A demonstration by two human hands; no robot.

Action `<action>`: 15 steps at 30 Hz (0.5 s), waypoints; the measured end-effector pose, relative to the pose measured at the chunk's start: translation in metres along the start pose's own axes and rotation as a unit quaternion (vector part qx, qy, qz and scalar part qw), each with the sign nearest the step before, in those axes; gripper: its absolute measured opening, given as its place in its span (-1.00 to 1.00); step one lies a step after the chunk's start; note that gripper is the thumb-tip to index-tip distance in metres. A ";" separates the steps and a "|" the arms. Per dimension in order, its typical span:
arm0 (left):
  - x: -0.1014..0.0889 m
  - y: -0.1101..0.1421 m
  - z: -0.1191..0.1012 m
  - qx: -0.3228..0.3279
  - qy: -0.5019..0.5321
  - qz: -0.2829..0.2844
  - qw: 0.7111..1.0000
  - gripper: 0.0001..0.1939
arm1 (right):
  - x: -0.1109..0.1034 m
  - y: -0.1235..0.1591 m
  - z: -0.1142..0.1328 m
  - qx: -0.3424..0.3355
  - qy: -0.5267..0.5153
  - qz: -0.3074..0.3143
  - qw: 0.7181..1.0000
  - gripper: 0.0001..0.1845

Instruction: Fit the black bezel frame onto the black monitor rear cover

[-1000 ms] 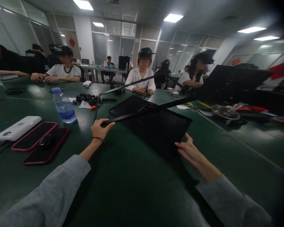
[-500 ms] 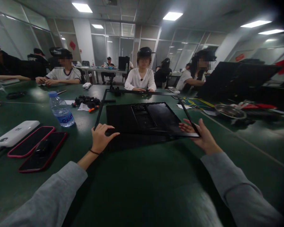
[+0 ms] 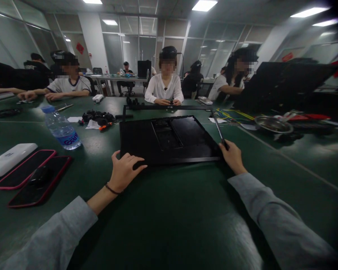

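A thin black screen bezel [image 3: 197, 160] with a wide opening spans both hands, tilted with its far edge raised. Beneath and behind it a black rectangular cover [image 3: 136, 137] with a recessed middle lies on the green table. My left hand [image 3: 124, 169] is at the bezel's near left corner, its thumb and index finger parted around the near edge; the corner itself is hidden by the hand. At the near right corner, my right hand [image 3: 233, 155] has its fingers closed on the bezel's side.
To the left are a water bottle [image 3: 62, 129], a white power bank [image 3: 12, 159] and two phones [image 3: 42, 183], one under a black mouse-like object. Black parts [image 3: 97, 119] lie beyond. A metal bowl [image 3: 273, 123] stands right, by a dark panel [image 3: 284, 88]. A person in white [image 3: 165, 88] sits opposite.
The bezel has come down closer to the black cover. My right hand has shifted left and its fingers, spread before, have closed on the bezel's side. The view has tilted slightly.
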State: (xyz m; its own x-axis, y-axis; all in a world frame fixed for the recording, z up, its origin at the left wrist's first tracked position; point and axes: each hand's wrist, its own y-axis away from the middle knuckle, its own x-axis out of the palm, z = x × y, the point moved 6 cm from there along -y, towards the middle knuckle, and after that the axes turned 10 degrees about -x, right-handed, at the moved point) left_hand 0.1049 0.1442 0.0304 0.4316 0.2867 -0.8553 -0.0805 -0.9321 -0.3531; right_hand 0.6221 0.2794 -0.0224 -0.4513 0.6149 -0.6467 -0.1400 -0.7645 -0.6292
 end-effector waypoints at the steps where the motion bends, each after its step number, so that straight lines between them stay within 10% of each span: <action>1: 0.001 0.000 0.000 0.001 0.003 0.003 1.000 -0.72 | 0.002 0.000 -0.004 0.005 -0.006 0.005 1.000 -0.55; 15: -0.002 -0.012 0.029 0.044 -0.004 -0.019 0.999 -0.63 | 0.002 0.013 0.002 0.003 -0.048 -0.026 0.998 -0.40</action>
State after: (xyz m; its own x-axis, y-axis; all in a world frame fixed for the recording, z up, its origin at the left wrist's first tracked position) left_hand 0.0791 0.1613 0.0249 0.4283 0.3238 -0.8436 -0.1435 -0.8973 -0.4173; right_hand 0.6175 0.2700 -0.0307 -0.5265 0.6323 -0.5684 -0.1702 -0.7334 -0.6581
